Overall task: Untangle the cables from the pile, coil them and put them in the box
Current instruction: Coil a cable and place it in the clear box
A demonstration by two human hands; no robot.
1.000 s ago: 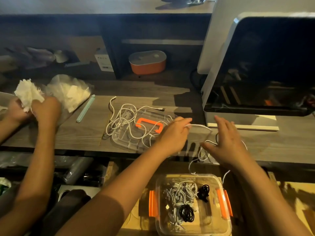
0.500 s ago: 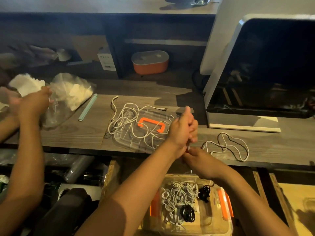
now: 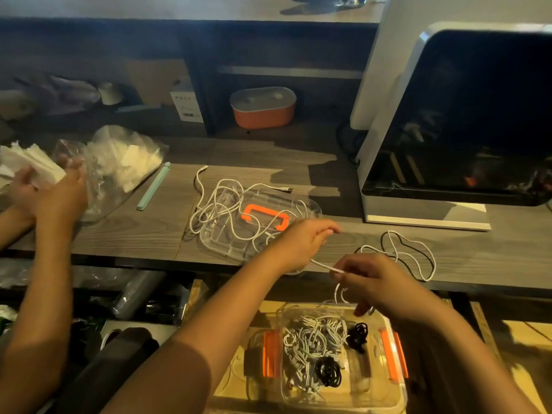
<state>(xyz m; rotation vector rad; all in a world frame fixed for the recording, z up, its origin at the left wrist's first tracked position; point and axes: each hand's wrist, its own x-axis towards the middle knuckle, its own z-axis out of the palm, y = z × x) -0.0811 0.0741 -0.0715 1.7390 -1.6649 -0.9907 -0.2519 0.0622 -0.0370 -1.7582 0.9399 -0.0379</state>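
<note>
My left hand [image 3: 301, 239] and my right hand [image 3: 378, 282] hold one white cable [image 3: 324, 265] stretched between them at the desk's front edge. The right hand pinches it, and small loops hang below its fingers, over the box. The rest of this cable lies in loose loops [image 3: 413, 252] on the desk to the right. A tangled pile of white cables [image 3: 222, 201] lies over a clear lid [image 3: 312, 207] with an orange handle. Below the desk stands the clear box [image 3: 388, 375] with orange clips, holding several coiled white and black cables.
Another person's hands [image 3: 56, 189] at the left hold white paper beside a clear plastic bag [image 3: 125, 162]. A pale green stick [image 3: 153, 186] lies on the desk. A large white machine [image 3: 448, 121] with a dark window stands at the right. An orange container [image 3: 263, 107] sits at the back.
My hands were pressed together at the desk's edge; now they have parted. The right hand has dropped right, above the box, with the cable drawn out between them.
</note>
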